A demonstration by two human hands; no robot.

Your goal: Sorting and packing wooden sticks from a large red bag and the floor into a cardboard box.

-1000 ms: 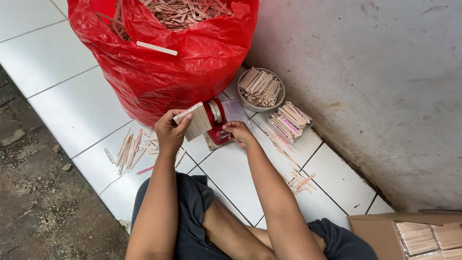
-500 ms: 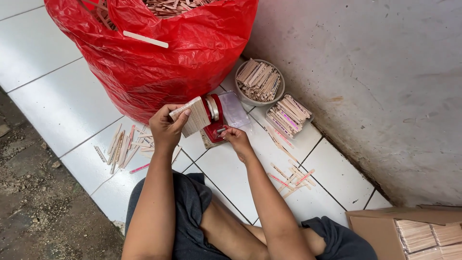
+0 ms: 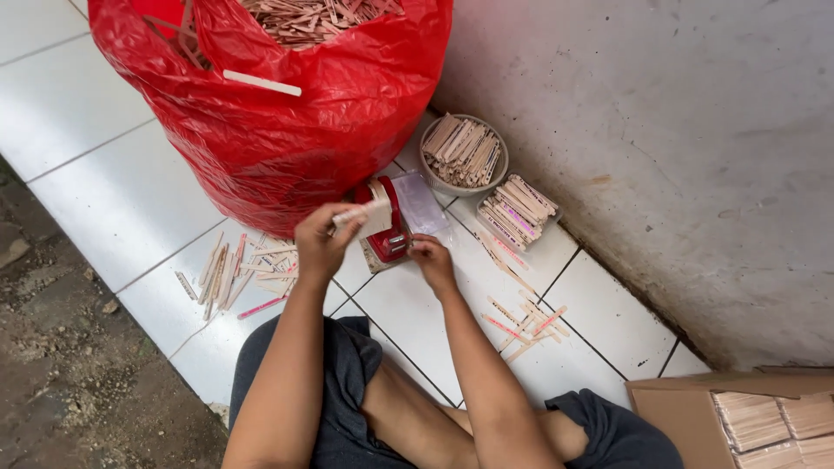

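Note:
My left hand grips a flat bundle of wooden sticks and holds it against a small red tape dispenser on the white tiles. My right hand rests at the dispenser's near right side, fingers curled; I cannot tell what they pinch. Behind the dispenser stands a big red plastic bag full of loose wooden sticks. A clear plastic sheet lies just right of the dispenser.
A round bowl and a rectangular tray hold stacked sticks by the grey wall. Loose sticks lie on the tiles at left and right. A cardboard box with bundled sticks sits bottom right. Bare dirt ground borders the tiles.
My left hand has brought the stick bundle down and right, onto the dispenser, and turned it more edge-on. My right hand stays by the dispenser.

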